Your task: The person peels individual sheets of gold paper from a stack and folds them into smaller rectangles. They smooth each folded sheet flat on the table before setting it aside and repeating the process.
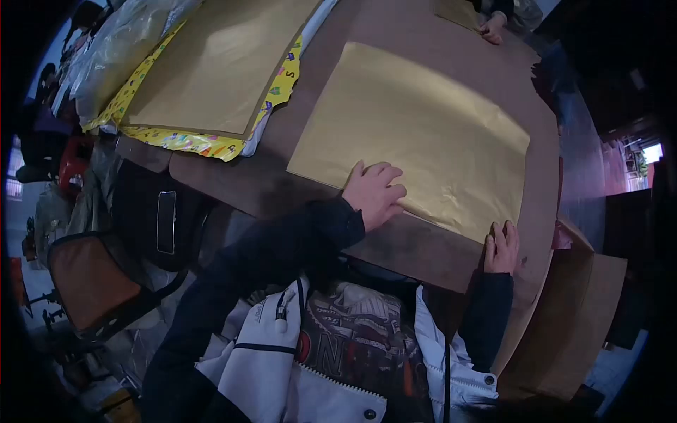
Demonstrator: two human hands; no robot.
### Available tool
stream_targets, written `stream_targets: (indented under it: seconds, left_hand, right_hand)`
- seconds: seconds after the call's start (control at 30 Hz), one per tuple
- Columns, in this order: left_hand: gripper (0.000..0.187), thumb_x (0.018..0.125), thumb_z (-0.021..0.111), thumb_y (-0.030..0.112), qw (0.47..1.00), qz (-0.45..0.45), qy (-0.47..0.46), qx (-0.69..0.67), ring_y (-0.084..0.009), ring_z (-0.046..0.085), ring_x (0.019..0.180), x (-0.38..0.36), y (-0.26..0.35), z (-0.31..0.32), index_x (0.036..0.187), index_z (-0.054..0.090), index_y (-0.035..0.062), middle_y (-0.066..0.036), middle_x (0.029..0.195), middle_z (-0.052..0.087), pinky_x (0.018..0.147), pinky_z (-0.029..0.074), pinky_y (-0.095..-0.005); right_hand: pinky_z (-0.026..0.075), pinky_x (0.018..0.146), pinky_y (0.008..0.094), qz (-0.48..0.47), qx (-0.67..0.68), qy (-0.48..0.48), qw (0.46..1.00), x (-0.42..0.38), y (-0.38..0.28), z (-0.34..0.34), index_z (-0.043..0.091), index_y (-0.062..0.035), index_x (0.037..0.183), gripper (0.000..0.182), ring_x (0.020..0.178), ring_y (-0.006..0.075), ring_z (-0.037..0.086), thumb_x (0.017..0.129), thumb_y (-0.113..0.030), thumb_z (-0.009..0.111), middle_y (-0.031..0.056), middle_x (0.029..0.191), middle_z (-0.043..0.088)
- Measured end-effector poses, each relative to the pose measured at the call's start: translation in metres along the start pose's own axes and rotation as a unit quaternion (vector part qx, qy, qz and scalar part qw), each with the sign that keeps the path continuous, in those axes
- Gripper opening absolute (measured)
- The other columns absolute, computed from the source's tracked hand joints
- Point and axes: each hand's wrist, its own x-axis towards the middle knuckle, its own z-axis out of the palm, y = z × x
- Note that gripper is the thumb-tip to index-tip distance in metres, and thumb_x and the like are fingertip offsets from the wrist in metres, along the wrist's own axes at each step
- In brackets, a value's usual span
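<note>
A large gold-coloured sheet (416, 120) lies on the brown table in front of me, its far right part slightly bowed and its near edge a little creased. My left hand (374, 192) rests on the sheet's near edge, left of its middle, with fingers apart and slightly bent. At the near right corner, my right hand (501, 248) lays its outstretched fingers on the sheet's edge and the tabletop. Neither hand is wrapped around anything.
To the left, a stack of brown sheets (218, 63) sits on yellow printed wrapping (204, 146). Another person's hand (493, 28) is at the table's far side. A cardboard box (578, 317) stands at the right, a chair (92, 282) at the left.
</note>
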Motion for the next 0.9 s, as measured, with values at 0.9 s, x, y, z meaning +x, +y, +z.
stream_targets:
  seconds: [0.9]
  left_hand:
    - [0.017, 0.075, 0.069, 0.024, 0.995, -0.094, 0.026, 0.018, -0.0294, 0.055, 0.099, -0.042, -0.067, -0.052, 0.087, 0.066, 0.0123, -0.008, 0.102, 0.059, 0.081, 0.047, -0.0420]
  right_hand:
    - [0.041, 0.098, 0.0427, 0.122, -0.021, -0.015, 0.992, 0.034, 0.002, 0.002, 0.064, -0.0135, 0.117, 0.042, 0.114, 0.0365, 0.049, 0.079, -0.031, 0.068, 0.0164, 0.129, 0.052]
